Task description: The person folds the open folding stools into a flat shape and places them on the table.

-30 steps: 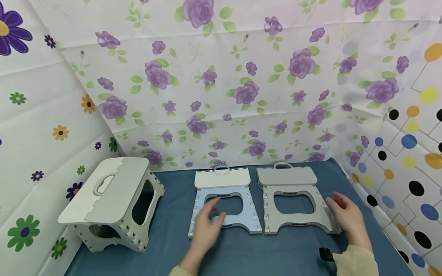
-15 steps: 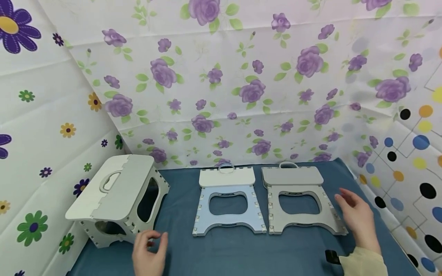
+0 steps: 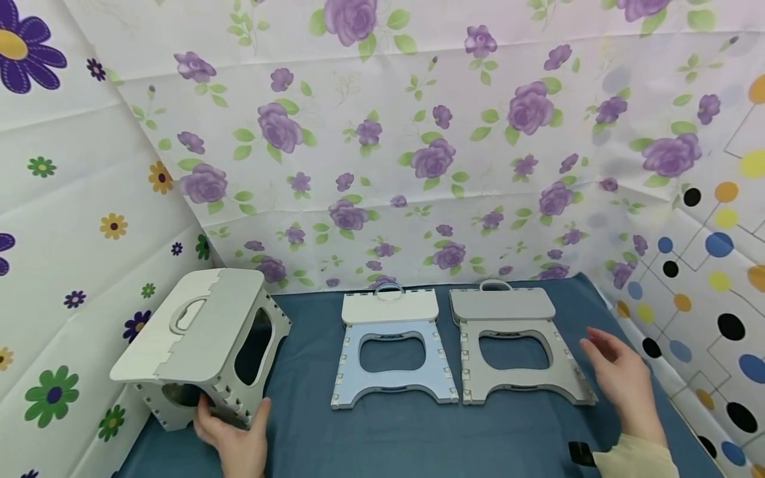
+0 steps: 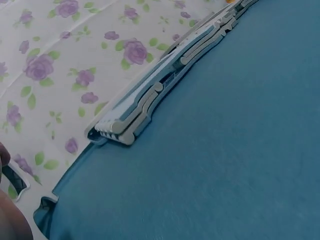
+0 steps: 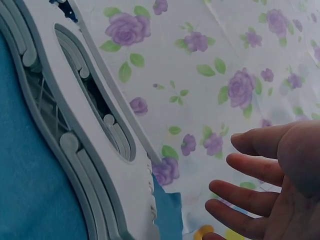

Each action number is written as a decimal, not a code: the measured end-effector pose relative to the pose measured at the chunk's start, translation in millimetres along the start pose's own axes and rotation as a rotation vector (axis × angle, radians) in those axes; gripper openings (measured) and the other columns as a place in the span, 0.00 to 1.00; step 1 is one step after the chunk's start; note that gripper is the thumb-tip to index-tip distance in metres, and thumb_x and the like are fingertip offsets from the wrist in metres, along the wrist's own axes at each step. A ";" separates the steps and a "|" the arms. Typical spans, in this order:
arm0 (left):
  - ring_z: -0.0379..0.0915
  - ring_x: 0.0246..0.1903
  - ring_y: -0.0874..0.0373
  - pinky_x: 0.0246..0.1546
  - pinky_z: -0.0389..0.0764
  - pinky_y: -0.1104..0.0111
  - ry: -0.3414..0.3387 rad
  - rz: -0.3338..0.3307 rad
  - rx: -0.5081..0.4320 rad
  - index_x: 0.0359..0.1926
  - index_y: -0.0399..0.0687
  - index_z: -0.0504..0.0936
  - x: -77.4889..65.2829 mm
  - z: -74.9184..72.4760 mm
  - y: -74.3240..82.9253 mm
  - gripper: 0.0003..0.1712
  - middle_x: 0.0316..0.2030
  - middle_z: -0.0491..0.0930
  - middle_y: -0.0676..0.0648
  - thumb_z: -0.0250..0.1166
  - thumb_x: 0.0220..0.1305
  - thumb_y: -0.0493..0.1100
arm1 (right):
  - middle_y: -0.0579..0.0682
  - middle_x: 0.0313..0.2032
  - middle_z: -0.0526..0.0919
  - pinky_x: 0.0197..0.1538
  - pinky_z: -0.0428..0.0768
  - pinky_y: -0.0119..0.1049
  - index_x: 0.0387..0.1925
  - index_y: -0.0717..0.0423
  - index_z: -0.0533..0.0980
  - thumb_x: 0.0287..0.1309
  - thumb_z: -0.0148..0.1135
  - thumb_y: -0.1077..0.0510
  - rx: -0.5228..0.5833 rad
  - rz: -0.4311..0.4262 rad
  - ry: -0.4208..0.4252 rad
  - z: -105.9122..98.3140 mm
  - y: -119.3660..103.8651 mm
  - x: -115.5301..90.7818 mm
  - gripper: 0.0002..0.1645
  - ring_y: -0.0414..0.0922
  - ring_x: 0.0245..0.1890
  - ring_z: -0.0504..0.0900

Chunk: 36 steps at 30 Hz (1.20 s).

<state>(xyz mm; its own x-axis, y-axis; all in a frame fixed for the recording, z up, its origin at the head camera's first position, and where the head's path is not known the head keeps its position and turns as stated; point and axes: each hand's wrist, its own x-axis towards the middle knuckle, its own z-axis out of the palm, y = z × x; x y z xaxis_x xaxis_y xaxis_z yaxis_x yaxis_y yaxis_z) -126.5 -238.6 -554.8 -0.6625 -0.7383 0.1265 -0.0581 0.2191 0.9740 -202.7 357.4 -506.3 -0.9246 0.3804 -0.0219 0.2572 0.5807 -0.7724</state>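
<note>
An unfolded step stool (image 3: 197, 325) with a white and pale-grey seat stands upright at the left in the head view. My left hand (image 3: 236, 443) grips its near corner leg, fingers in the side opening and thumb on the right face. Only part of that hand (image 4: 12, 220) shows at the left wrist view's edge. Two folded stools lie flat, a blue-and-white one (image 3: 391, 379) in the middle and a grey one (image 3: 515, 378) to its right. Beside the grey stool's right edge hovers my right hand (image 3: 624, 382), fingers spread loosely, holding nothing; the right wrist view shows it apart from the stool.
A dark blue cloth (image 3: 382, 438) covers the table. Behind it hangs a curtain (image 3: 370, 166) with purple roses, flanked by a daisy-print sheet (image 3: 78, 199) and a dotted sheet (image 3: 717, 299). A small black object (image 3: 581, 454) sits at my right sleeve.
My left hand has moved left from over the blue folded stool to the standing stool and taken hold of its near leg. My right hand stays beside the grey stool.
</note>
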 end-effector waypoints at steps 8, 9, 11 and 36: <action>0.25 0.82 0.40 0.80 0.41 0.45 -0.021 -0.078 -0.158 0.86 0.53 0.31 8.9 8.9 7.6 0.63 0.80 0.13 0.43 0.70 0.71 0.35 | 0.70 0.72 0.71 0.58 0.75 0.65 0.80 0.60 0.64 0.83 0.47 0.36 -0.005 0.008 -0.018 -3.8 5.8 0.2 0.41 0.68 0.68 0.72; 0.26 0.82 0.39 0.80 0.41 0.46 -0.012 -0.103 -0.166 0.85 0.50 0.31 9.4 9.7 8.5 0.61 0.79 0.13 0.43 0.69 0.72 0.36 | 0.70 0.71 0.72 0.58 0.76 0.64 0.80 0.60 0.64 0.83 0.47 0.37 -0.003 0.003 -0.019 -4.6 6.5 0.0 0.41 0.68 0.67 0.72; 0.28 0.82 0.38 0.81 0.41 0.47 0.006 -0.146 -0.179 0.83 0.44 0.31 10.7 10.8 10.0 0.57 0.79 0.14 0.42 0.67 0.74 0.39 | 0.70 0.71 0.72 0.56 0.76 0.64 0.80 0.60 0.65 0.83 0.47 0.37 -0.002 -0.007 -0.021 -5.9 8.0 -0.4 0.40 0.68 0.67 0.73; 0.53 0.77 0.37 0.79 0.53 0.51 0.082 -0.164 -0.194 0.78 0.39 0.51 25.1 7.6 8.7 0.43 0.78 0.54 0.31 0.68 0.74 0.41 | 0.70 0.70 0.74 0.55 0.77 0.66 0.79 0.61 0.66 0.82 0.47 0.33 -0.030 -0.062 -0.051 -4.9 8.4 0.6 0.43 0.69 0.66 0.74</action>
<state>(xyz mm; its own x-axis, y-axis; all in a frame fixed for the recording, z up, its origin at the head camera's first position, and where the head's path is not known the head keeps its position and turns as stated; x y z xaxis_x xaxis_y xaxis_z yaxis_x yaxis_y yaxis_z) -149.3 -250.3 -544.6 -0.5928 -0.8048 -0.0290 -0.0107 -0.0282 0.9995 -199.8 366.0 -509.7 -0.9519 0.3064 -0.0074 0.2066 0.6238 -0.7538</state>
